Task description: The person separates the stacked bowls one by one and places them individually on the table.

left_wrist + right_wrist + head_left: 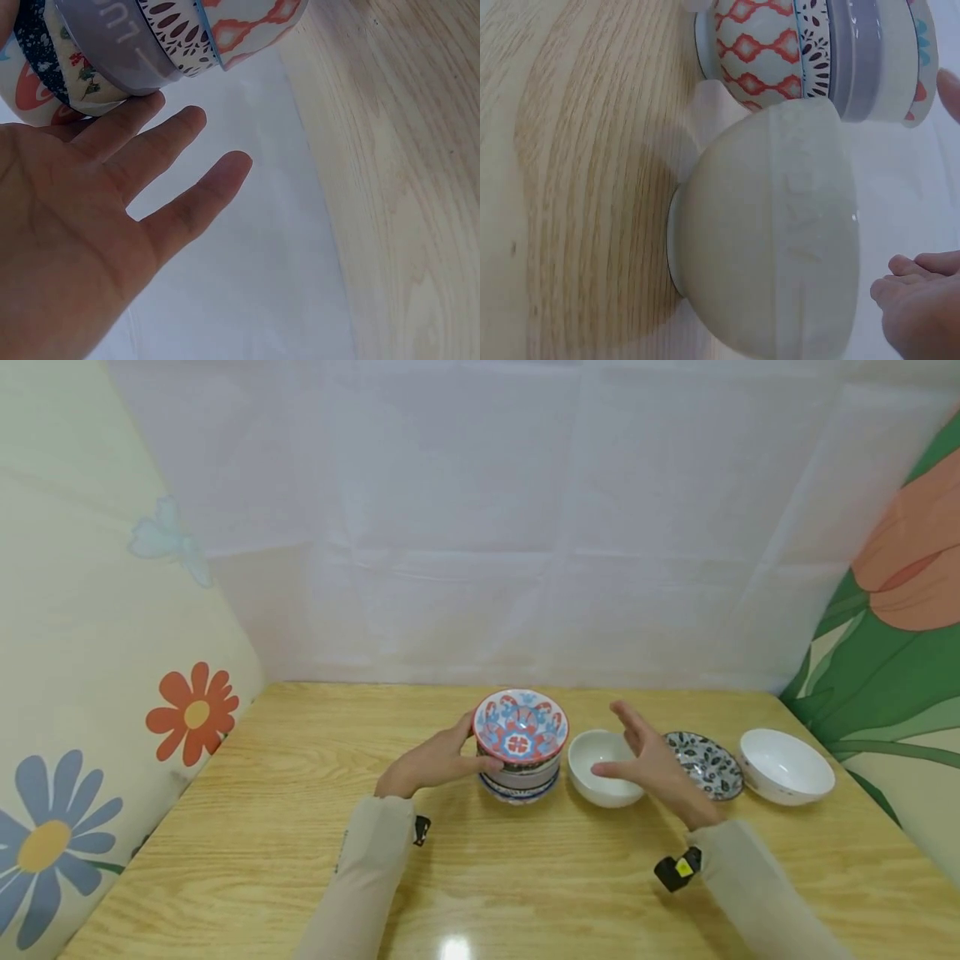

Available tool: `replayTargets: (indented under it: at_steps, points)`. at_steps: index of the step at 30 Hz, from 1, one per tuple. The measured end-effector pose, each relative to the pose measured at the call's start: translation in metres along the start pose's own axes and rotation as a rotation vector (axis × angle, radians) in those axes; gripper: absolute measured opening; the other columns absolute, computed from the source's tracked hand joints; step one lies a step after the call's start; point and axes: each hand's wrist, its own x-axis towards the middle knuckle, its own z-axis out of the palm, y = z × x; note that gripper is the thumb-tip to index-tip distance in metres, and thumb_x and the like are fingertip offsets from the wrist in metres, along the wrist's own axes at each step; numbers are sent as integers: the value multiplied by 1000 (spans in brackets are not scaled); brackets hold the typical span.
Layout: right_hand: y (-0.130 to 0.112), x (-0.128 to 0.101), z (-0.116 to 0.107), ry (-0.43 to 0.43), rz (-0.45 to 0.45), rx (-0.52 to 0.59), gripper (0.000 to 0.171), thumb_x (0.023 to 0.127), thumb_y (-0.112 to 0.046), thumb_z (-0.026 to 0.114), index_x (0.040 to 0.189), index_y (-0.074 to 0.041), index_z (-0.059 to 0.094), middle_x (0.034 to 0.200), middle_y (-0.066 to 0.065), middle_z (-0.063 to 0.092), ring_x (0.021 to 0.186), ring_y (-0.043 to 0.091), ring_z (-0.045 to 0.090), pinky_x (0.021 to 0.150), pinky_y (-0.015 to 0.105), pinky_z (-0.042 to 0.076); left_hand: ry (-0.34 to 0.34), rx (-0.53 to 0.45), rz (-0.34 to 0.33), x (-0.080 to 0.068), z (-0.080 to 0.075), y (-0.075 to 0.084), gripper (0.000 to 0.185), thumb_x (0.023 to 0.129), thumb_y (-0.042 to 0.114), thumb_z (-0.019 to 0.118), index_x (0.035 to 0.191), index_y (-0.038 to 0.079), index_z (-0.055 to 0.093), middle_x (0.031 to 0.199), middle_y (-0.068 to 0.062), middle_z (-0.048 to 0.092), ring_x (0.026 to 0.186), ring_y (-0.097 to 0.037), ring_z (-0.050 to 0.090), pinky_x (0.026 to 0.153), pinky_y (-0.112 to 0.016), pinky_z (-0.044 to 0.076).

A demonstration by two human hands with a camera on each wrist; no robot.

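Observation:
A stack of several patterned bowls stands on the table, topped by a bowl with a red rim and a red and blue flower pattern. My left hand is at the stack's left side, thumb in front near the upper bowls. In the left wrist view its fingers are straight and spread, some against the bowls. To the right of the stack sits a cream bowl. My right hand hovers over its right side, thumb and fingers apart, with nothing in it.
A black and white patterned plate lies right of the cream bowl, partly behind my right hand. Farther right stands a large white bowl. A white cloth hangs behind the wooden table.

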Motion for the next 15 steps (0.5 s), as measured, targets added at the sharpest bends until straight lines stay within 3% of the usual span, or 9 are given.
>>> replayTargets:
  at_steps: [9,15]
  points:
    - [-2,9,13,-23,-47,6,102,78,-12,78,154,-7,10,160,14,11,147,33,7,119,47,11,4,12,-3,1,0,-2,100,83,51,69,154,27,2,157,-6,24,145,-27,22,113,-54,26]
    - [-7,15,25,-36,-121,34,101,77,-9,79,152,-2,13,158,18,14,147,35,7,118,47,12,10,21,4,1,0,-3,101,82,52,69,154,29,3,158,-6,23,145,-27,21,113,-55,26]
